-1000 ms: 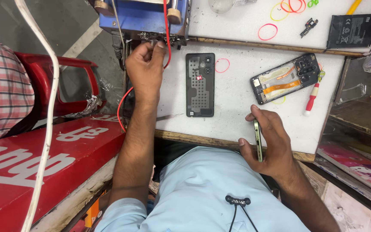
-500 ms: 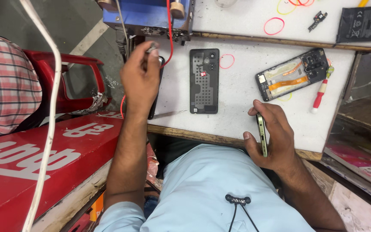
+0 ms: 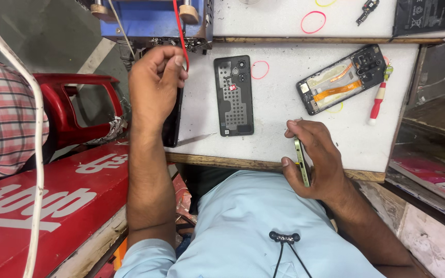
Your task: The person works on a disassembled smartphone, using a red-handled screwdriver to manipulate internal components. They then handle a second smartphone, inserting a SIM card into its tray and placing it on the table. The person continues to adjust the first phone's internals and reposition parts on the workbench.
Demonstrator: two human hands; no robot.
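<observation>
My left hand [image 3: 155,85] is closed around a thin red wire [image 3: 180,31] that runs up to a blue machine [image 3: 153,18] at the table's far left edge. Under that hand lies a dark phone part [image 3: 172,123] with a metal blade [image 3: 194,139] beside it. My right hand [image 3: 315,162] holds a slim green-edged phone [image 3: 301,162] on its edge near the white table's [image 3: 279,103] front rim. A black phone back cover [image 3: 234,95] lies between the hands. An opened phone [image 3: 342,85] with orange flex cables lies at the right.
A red-handled screwdriver [image 3: 378,100] lies right of the opened phone. Pink rubber bands [image 3: 313,21] and a black battery [image 3: 423,15] sit on the raised back shelf. A red chair [image 3: 78,103] and a person in a checked shirt [image 3: 1,118] are at the left.
My left hand has drawn back from the machine towards me, still pinching the red wire. My right hand keeps the phone in about the same place.
</observation>
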